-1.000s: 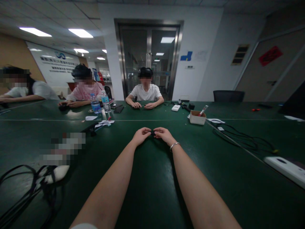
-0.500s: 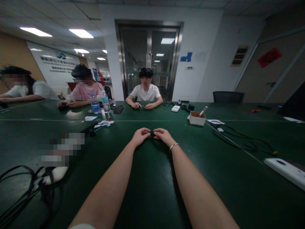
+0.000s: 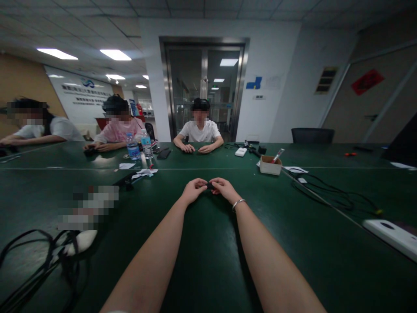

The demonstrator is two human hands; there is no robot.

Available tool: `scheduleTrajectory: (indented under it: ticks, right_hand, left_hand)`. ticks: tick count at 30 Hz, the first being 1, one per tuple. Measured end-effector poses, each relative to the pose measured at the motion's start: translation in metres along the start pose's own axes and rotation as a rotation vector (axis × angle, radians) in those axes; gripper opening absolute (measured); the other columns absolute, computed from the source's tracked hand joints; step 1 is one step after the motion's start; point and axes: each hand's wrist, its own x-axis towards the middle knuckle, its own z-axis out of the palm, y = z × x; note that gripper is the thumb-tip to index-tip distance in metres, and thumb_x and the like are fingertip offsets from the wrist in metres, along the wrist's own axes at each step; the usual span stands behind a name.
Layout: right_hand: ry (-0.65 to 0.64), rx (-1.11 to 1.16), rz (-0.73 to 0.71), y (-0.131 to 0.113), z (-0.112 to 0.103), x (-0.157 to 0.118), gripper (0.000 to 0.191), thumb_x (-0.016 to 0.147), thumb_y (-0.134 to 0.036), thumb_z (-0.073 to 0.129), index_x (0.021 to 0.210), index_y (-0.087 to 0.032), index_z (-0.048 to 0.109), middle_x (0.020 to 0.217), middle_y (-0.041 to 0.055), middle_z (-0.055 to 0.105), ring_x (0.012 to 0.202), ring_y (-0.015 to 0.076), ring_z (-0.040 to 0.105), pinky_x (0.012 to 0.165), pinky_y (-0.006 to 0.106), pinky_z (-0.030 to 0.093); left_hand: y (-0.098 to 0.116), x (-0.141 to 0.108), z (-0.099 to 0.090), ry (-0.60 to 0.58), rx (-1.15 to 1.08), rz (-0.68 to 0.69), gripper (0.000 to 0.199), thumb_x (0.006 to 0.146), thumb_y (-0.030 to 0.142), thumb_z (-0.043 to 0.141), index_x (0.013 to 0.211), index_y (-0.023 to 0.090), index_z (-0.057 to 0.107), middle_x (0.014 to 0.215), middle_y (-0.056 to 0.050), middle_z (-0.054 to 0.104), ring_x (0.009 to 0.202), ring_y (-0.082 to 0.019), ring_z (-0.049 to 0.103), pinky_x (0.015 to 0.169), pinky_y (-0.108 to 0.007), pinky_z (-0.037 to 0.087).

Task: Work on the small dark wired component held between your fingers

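Note:
My left hand (image 3: 194,191) and my right hand (image 3: 224,189) meet over the middle of the green table (image 3: 208,243). Between their fingertips is a small black object (image 3: 210,185), pinched from both sides. The fingers cover most of it, and its kind cannot be made out. Both hands are closed on it. A silver bracelet (image 3: 239,204) circles my right wrist.
Beyond my hands, right, stands a small box (image 3: 270,166) with a stick-like item in it. Black cables (image 3: 339,191) lie further right, near a white device (image 3: 391,237). Left are more cables (image 3: 39,256), paper scraps (image 3: 145,172) and water bottles (image 3: 146,145). Several people sit opposite.
The whole view has shifted slightly, with the scene sitting a little lower in the picture. My hands still pinch the small black object, and my right fingers have shifted slightly on it.

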Motion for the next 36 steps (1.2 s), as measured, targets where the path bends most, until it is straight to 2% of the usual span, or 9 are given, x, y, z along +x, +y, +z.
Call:
scheduleTrajectory:
  ticks: [6, 10, 12, 36]
  right_hand:
    - [-0.028, -0.008, -0.016, -0.003, -0.001, -0.004, 0.013, 0.082, -0.019, 0.061, 0.093, -0.014, 0.066, 0.057, -0.0012, 0.063, 0.047, 0.0062, 0.058, 0.049, 0.016, 0.047]
    - [-0.064, -0.052, -0.066, -0.005, -0.001, -0.008, 0.033, 0.069, -0.013, 0.071, 0.102, -0.015, 0.065, 0.060, -0.0025, 0.065, 0.051, 0.0074, 0.058, 0.052, 0.018, 0.047]
    - [-0.064, -0.073, -0.077, -0.005, -0.001, -0.008, 0.037, 0.067, -0.010, 0.070, 0.103, -0.015, 0.065, 0.059, -0.0035, 0.064, 0.051, 0.0074, 0.058, 0.052, 0.018, 0.046]
    - [0.000, -0.058, 0.023, 0.000, 0.002, 0.001, 0.018, 0.083, -0.015, 0.063, 0.100, -0.008, 0.063, 0.053, -0.0014, 0.061, 0.046, 0.0069, 0.055, 0.048, 0.017, 0.044]
  left_hand:
    - [-0.005, 0.001, 0.000, 0.005, -0.006, -0.005, 0.029, 0.072, 0.031, 0.067, 0.096, 0.015, 0.065, 0.091, -0.008, 0.069, 0.078, -0.016, 0.061, 0.076, -0.032, 0.047]
    - [-0.009, 0.005, -0.001, 0.022, -0.038, -0.014, 0.028, 0.072, 0.031, 0.068, 0.095, 0.016, 0.064, 0.097, -0.008, 0.069, 0.086, -0.017, 0.062, 0.082, -0.032, 0.046]
    - [-0.010, 0.006, -0.001, 0.018, -0.050, -0.025, 0.029, 0.071, 0.031, 0.069, 0.096, 0.016, 0.064, 0.097, -0.008, 0.069, 0.086, -0.017, 0.063, 0.083, -0.032, 0.046]
    - [-0.009, 0.008, -0.001, 0.024, -0.049, -0.003, 0.028, 0.069, 0.029, 0.070, 0.094, 0.015, 0.065, 0.093, -0.008, 0.069, 0.084, -0.017, 0.063, 0.079, -0.032, 0.047]
